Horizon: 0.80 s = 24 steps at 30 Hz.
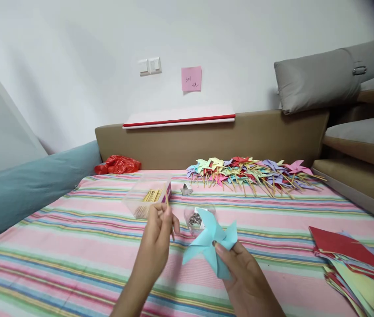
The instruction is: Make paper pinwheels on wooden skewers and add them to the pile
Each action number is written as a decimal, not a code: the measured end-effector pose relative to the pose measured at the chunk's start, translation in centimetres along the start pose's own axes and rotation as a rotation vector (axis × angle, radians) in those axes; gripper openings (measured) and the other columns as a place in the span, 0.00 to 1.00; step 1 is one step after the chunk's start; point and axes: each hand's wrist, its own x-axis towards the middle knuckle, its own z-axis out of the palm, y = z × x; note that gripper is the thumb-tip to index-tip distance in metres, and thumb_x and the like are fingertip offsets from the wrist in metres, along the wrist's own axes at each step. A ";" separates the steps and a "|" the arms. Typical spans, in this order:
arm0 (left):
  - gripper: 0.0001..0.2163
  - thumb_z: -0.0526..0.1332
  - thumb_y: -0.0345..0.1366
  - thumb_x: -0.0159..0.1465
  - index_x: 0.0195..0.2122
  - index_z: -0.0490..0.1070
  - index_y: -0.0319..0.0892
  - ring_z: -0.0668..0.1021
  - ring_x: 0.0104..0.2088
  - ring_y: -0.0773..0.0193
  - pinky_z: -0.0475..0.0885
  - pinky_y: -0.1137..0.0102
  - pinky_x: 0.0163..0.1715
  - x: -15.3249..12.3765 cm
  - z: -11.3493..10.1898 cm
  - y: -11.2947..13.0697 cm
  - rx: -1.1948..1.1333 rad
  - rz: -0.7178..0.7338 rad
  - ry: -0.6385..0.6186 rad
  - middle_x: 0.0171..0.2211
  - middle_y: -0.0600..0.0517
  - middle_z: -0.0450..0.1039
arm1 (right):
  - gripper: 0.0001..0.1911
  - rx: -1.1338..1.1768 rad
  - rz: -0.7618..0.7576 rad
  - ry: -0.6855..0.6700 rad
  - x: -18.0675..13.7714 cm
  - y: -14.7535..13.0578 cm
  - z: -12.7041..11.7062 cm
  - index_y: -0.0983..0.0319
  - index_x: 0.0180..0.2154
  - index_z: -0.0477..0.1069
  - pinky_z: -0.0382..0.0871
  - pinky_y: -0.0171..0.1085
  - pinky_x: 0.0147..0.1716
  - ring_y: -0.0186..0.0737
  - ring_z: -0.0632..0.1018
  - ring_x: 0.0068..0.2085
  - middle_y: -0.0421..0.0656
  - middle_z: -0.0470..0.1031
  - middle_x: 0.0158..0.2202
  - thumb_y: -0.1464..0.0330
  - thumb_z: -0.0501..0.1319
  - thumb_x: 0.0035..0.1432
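My left hand [160, 226] is closed around a thin wooden stick [166, 199], held roughly upright. Beside it, my right hand [240, 266] pinches a light blue paper pinwheel [208, 242] at its centre, the thumb resting by a small pin head. Stick and pinwheel are apart. Behind the left hand stands a clear plastic box [134, 200] with several wooden sticks [152, 195] in it. A round clear container [189, 215] of small metal pins [195, 219] sits partly hidden behind the pinwheel.
Finished pinwheels [240, 171] lie heaped at the back right. Coloured paper sheets [355, 259] are stacked at the right. A small metal piece [186, 189] lies beyond the round container. A red plastic bag [118, 164] rests at the back left, on the striped cloth [75, 246].
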 end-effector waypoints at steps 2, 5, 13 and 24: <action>0.11 0.49 0.44 0.73 0.38 0.63 0.46 0.70 0.27 0.64 0.65 0.70 0.31 -2.6 0.9 0.3 -0.097 -0.100 -0.067 0.26 0.56 0.66 | 0.21 0.035 0.018 -0.045 -0.4 -0.3 0.0 0.58 0.47 0.79 0.74 0.35 0.46 0.39 0.80 0.45 0.43 0.83 0.42 0.65 0.75 0.50; 0.13 0.51 0.46 0.72 0.35 0.66 0.45 0.69 0.29 0.63 0.64 0.69 0.33 -5.2 2.1 -0.1 -0.187 -0.159 -0.123 0.26 0.55 0.65 | 0.17 0.080 0.038 -0.089 -0.8 -0.4 -0.4 0.59 0.46 0.79 0.75 0.31 0.40 0.32 0.80 0.38 0.40 0.82 0.38 0.67 0.73 0.54; 0.13 0.51 0.46 0.73 0.36 0.64 0.45 0.62 0.25 0.67 0.59 0.71 0.27 -7.2 3.2 -0.3 -0.382 -0.261 -0.291 0.23 0.58 0.60 | 0.07 0.191 -0.036 -0.051 -1.2 -0.9 -0.7 0.61 0.34 0.78 0.78 0.40 0.48 0.34 0.81 0.41 0.39 0.82 0.39 0.70 0.73 0.54; 0.15 0.56 0.49 0.70 0.32 0.67 0.44 0.62 0.23 0.69 0.59 0.73 0.24 -8.4 2.4 1.5 -0.409 -0.228 -0.231 0.22 0.58 0.60 | 0.09 0.207 -0.046 -0.282 -2.1 -0.4 0.5 0.54 0.42 0.78 0.76 0.34 0.45 0.34 0.81 0.42 0.41 0.82 0.39 0.67 0.71 0.57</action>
